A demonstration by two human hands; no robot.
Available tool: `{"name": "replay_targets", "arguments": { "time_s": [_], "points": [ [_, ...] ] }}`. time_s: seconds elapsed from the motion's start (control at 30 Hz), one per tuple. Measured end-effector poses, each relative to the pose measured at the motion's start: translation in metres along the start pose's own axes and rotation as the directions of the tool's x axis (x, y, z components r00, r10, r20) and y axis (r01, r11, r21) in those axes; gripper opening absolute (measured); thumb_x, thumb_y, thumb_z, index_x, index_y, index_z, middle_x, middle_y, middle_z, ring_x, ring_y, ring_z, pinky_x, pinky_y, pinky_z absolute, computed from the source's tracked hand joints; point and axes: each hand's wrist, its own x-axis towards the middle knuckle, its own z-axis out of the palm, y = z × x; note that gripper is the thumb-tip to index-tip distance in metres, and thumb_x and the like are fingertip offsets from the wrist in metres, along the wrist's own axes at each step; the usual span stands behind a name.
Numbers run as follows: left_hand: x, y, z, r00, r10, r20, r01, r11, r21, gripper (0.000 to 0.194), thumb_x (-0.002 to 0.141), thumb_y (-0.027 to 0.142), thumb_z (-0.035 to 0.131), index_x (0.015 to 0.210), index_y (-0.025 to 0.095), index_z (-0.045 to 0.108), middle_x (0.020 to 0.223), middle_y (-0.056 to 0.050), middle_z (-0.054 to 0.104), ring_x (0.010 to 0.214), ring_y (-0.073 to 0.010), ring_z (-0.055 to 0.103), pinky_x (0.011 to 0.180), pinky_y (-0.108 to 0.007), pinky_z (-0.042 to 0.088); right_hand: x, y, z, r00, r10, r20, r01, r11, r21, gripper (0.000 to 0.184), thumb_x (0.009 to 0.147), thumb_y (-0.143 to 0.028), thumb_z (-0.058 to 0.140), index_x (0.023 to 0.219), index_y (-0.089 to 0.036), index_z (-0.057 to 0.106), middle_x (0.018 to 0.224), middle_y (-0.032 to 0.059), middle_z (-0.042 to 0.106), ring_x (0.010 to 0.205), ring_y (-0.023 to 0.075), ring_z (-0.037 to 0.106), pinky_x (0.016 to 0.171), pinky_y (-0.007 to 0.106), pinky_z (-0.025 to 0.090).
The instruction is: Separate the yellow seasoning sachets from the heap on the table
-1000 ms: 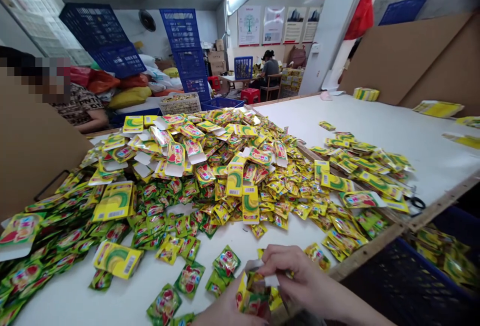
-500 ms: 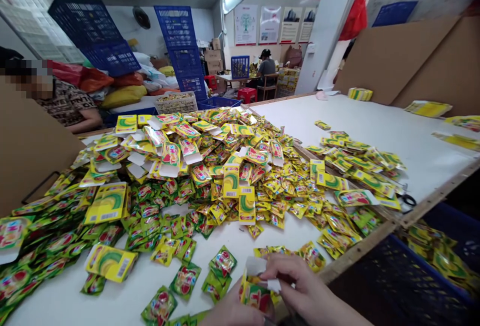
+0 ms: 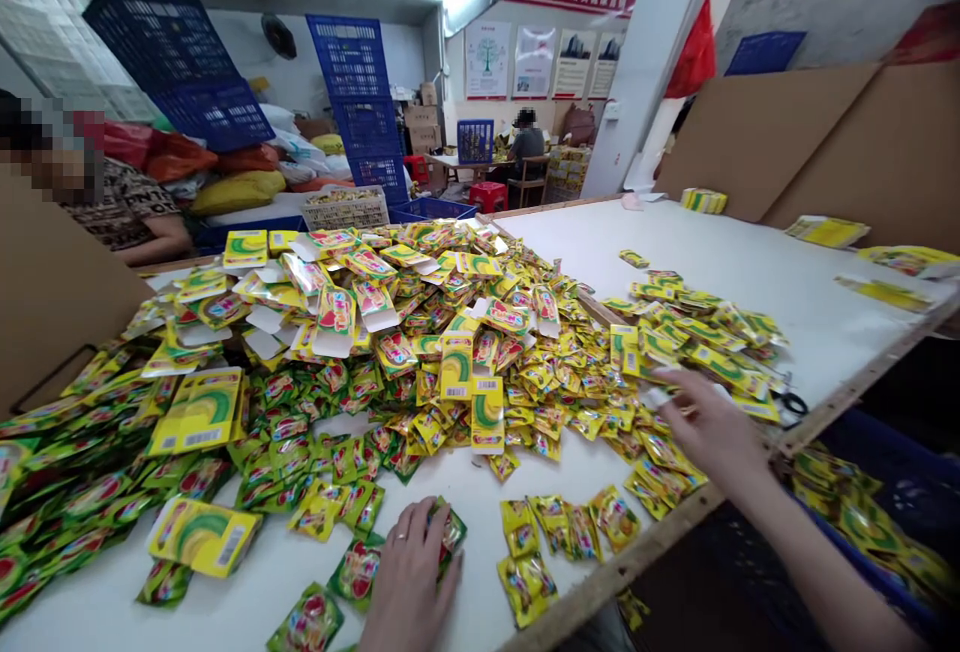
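My left hand (image 3: 412, 572) rests on the white tabletop with its fingers spread over small green candy packets. One green packet (image 3: 448, 530) shows beside and under the fingertips. Another green packet (image 3: 355, 572) lies at the hand's left. Out to the right, my right hand (image 3: 709, 432) reaches over yellow packets and small cartons, its fingers stretched apart. Something white (image 3: 656, 397) shows at its fingertips; I cannot tell what it is. Several yellow packets (image 3: 574, 530) lie between the hands near the table edge.
A large heap of yellow cartons (image 3: 471, 367) and packets covers the middle. A wooden rim (image 3: 600, 582) borders the table. Below right stands a blue crate (image 3: 855, 547) holding packets. A cardboard sheet (image 3: 60, 282) and a seated person (image 3: 142, 202) are at the left.
My hands have parted and the small carton they held is no longer in them. The left moved left onto green packets; the right moved up and right over the yellow ones.
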Motion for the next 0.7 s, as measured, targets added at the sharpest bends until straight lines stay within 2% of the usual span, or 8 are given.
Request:
{"name": "replay_targets", "arguments": {
  "time_s": [0.07, 0.13, 0.2, 0.3, 0.4, 0.53, 0.6, 0.7],
  "points": [
    [0.000, -0.008, 0.005, 1.000, -0.002, -0.006, 0.002, 1.000, -0.020, 0.035, 0.082, 0.026, 0.045, 0.114, 0.018, 0.057, 0.112, -0.012, 0.064, 0.105, -0.0280, 0.058, 0.086, -0.044, 0.049, -0.017, -0.022, 0.022, 0.957, -0.080, 0.279, 0.067, 0.996, 0.056, 0.023, 0.075, -0.020, 0.045, 0.092, -0.019, 0.060, 0.091, 0.0083, 0.063, 0.077, 0.0218, 0.058, 0.073, 0.036, 0.046],
    [0.003, -0.009, 0.000, 0.998, -0.064, 0.002, 0.064, 0.988, -0.143, 0.034, 0.084, 0.025, 0.040, 0.112, 0.016, 0.057, 0.110, -0.013, 0.065, 0.102, -0.0253, 0.060, 0.086, -0.042, 0.050, -0.042, -0.051, 0.051, 0.849, -0.186, 0.495, 0.162, 0.983, 0.091, 0.029, 0.070, -0.019, 0.052, 0.098, -0.019, 0.059, 0.095, 0.0094, 0.060, 0.092, 0.0264, 0.054, 0.080, 0.040, 0.044],
    [0.007, -0.007, -0.012, 0.984, -0.176, 0.021, 0.173, 0.931, -0.321, 0.033, 0.084, 0.027, 0.039, 0.110, 0.017, 0.057, 0.107, -0.012, 0.066, 0.098, -0.0243, 0.062, 0.086, -0.041, 0.049, -0.061, -0.075, 0.075, 0.756, -0.251, 0.605, 0.217, 0.967, 0.131, 0.036, 0.065, -0.017, 0.056, 0.100, -0.017, 0.058, 0.100, 0.0112, 0.057, 0.097, 0.0288, 0.050, 0.082, 0.042, 0.042],
    [0.011, -0.001, -0.025, 0.915, -0.393, 0.087, 0.349, 0.667, -0.659, 0.024, 0.081, 0.037, 0.047, 0.096, 0.021, 0.056, 0.084, -0.004, 0.068, 0.081, -0.0217, 0.064, 0.074, -0.035, 0.052, -0.068, -0.091, 0.089, 0.699, -0.305, 0.646, 0.235, 0.952, 0.195, 0.028, 0.059, -0.007, 0.052, 0.084, -0.018, 0.058, 0.093, 0.0077, 0.056, 0.091, 0.0255, 0.051, 0.079, 0.038, 0.043],
    [0.011, 0.007, -0.026, 0.837, -0.498, 0.225, 0.414, 0.309, -0.856, 0.027, 0.074, 0.047, 0.055, 0.083, 0.023, 0.050, 0.060, 0.005, 0.059, 0.060, -0.0162, 0.060, 0.060, -0.029, 0.053, -0.063, -0.098, 0.084, 0.706, -0.328, 0.628, 0.230, 0.944, 0.234, 0.030, 0.061, -0.003, 0.047, 0.086, -0.020, 0.052, 0.090, 0.0043, 0.055, 0.087, 0.0208, 0.053, 0.076, 0.033, 0.044],
    [0.013, 0.026, -0.022, 0.759, -0.411, 0.505, 0.488, -0.154, -0.859, 0.045, 0.063, 0.044, 0.069, 0.099, 0.022, 0.053, 0.057, 0.007, 0.060, 0.056, -0.0140, 0.060, 0.061, -0.029, 0.054, -0.065, -0.112, 0.080, 0.830, -0.364, 0.423, 0.172, 0.888, 0.426, 0.027, 0.073, -0.004, 0.042, 0.095, -0.021, 0.042, 0.109, 0.0088, 0.048, 0.089, 0.0180, 0.054, 0.073, 0.032, 0.047],
    [0.014, 0.034, -0.022, 0.743, -0.321, 0.587, 0.536, -0.241, -0.809, 0.046, 0.062, 0.041, 0.071, 0.100, 0.020, 0.057, 0.069, 0.002, 0.068, 0.062, -0.0160, 0.064, 0.062, -0.030, 0.054, -0.070, -0.119, 0.084, 0.861, -0.385, 0.331, 0.122, 0.790, 0.601, 0.026, 0.077, -0.005, 0.042, 0.097, -0.022, 0.041, 0.112, 0.0083, 0.046, 0.090, 0.0164, 0.054, 0.072, 0.029, 0.049],
    [0.015, 0.038, -0.023, 0.728, -0.254, 0.637, 0.579, -0.272, -0.769, 0.042, 0.060, 0.038, 0.073, 0.094, 0.018, 0.061, 0.077, -0.003, 0.072, 0.067, -0.0190, 0.067, 0.060, -0.031, 0.055, -0.075, -0.124, 0.088, 0.880, -0.325, 0.347, -0.040, 0.676, 0.736, 0.038, 0.079, -0.007, 0.044, 0.111, -0.024, 0.039, 0.111, 0.0070, 0.048, 0.094, 0.0157, 0.053, 0.073, 0.028, 0.051]
  ]
}}
